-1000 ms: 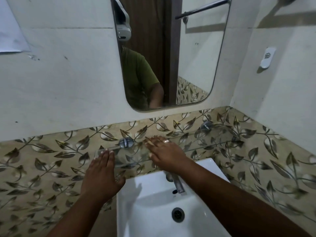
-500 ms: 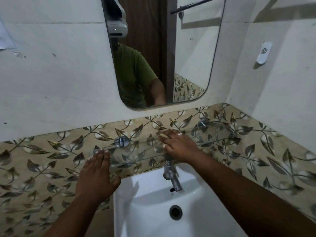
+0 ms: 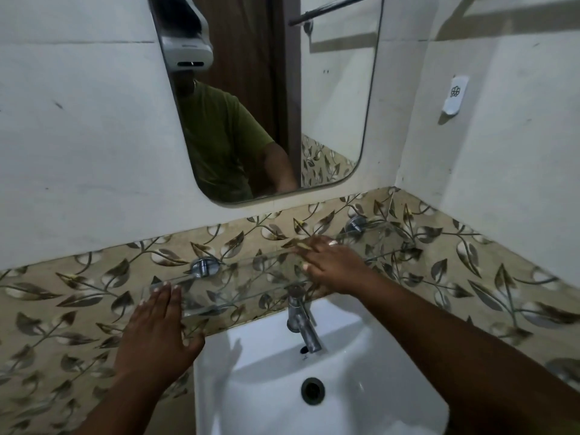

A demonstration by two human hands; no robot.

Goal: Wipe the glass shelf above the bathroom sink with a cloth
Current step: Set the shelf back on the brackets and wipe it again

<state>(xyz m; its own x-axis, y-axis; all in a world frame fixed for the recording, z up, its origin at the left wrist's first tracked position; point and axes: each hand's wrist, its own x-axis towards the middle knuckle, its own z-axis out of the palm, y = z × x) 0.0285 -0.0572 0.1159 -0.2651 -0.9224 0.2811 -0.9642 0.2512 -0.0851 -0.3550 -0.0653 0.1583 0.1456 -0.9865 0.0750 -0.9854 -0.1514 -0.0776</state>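
The clear glass shelf with its two round chrome wall brackets (image 3: 251, 274) runs along the leaf-patterned tile band, just above and behind the white ceramic sink (image 3: 314, 387) and its chrome tap (image 3: 301, 318). The right hand (image 3: 329, 265) lies flat on the shelf's middle-right part, fingers spread and pointing left; whether a cloth is under the palm cannot be told, none shows. The left hand (image 3: 160, 328) is flat and open too, fingertips touching the shelf's near left corner, holding nothing.

Risks, as I judge them: the glass hangs on only two brackets, so hard downward pressure from both palms could loosen or crack it; a sweep back left could knock the wrist on the tap; and bare skin would smear the glass rather than clean it.

Against half a second ago, the right hand has slid a little further right along the shelf, while the left hand has kept its place at the corner
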